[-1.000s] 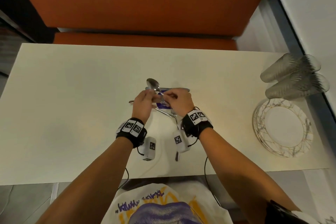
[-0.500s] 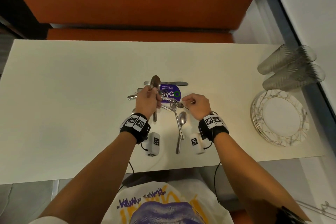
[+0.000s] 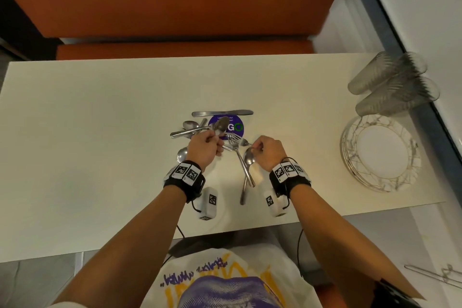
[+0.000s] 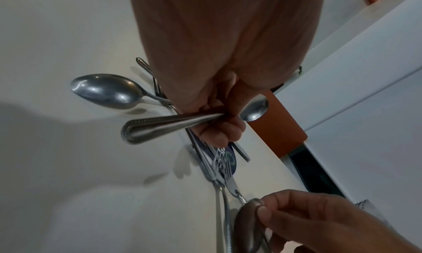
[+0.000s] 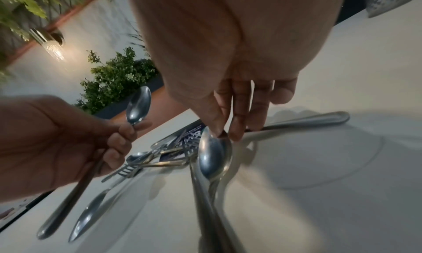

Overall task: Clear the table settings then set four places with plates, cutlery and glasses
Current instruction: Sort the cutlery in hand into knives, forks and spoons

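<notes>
Several pieces of cutlery (image 3: 225, 137) lie jumbled at the middle of the table (image 3: 100, 132), over a purple sticker (image 3: 236, 127). The left hand (image 3: 203, 146) is fisted round a spoon (image 3: 221, 126), bowl raised. The right hand (image 3: 268, 152) pinches the tip of another spoon's bowl (image 3: 249, 159) with thumb and fingertips. Stacked plates (image 3: 380, 155) and glasses (image 3: 392, 85) sit at the right edge.
</notes>
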Demonstrator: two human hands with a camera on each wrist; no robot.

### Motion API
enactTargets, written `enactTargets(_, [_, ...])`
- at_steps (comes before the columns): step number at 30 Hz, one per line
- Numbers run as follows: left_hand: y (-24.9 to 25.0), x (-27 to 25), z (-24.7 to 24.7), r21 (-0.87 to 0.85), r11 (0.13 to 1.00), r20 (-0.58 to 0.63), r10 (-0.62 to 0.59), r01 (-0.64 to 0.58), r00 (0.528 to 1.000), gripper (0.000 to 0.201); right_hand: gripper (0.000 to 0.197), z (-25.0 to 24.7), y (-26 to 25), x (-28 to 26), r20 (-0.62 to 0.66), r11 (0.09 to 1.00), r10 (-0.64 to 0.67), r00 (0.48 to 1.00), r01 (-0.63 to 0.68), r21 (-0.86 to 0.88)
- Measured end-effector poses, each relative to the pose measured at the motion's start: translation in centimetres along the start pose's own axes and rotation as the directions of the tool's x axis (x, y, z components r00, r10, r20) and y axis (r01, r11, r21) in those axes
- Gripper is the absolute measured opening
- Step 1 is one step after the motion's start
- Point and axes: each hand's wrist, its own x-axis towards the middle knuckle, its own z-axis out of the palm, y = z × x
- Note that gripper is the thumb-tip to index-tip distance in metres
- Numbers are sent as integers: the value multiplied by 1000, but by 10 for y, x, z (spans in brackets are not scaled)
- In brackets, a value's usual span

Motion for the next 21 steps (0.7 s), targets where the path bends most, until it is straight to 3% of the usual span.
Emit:
enactTargets(8, [0,3,4,1,1000,-1,-5,5,1000,23,5,-30,-11,-4,-71,998,-40,997,43,39])
enactTargets(13, [5,-1,8,-55,998,30,17,-15,999,23,9,-46,-23,-1,-197,994,-113,974,113,-8])
enactTargets(21, [28,-17,17,-183,982,151,-11,39,989,25,3,-53,-57,7,-375,936,-152,915,255,244])
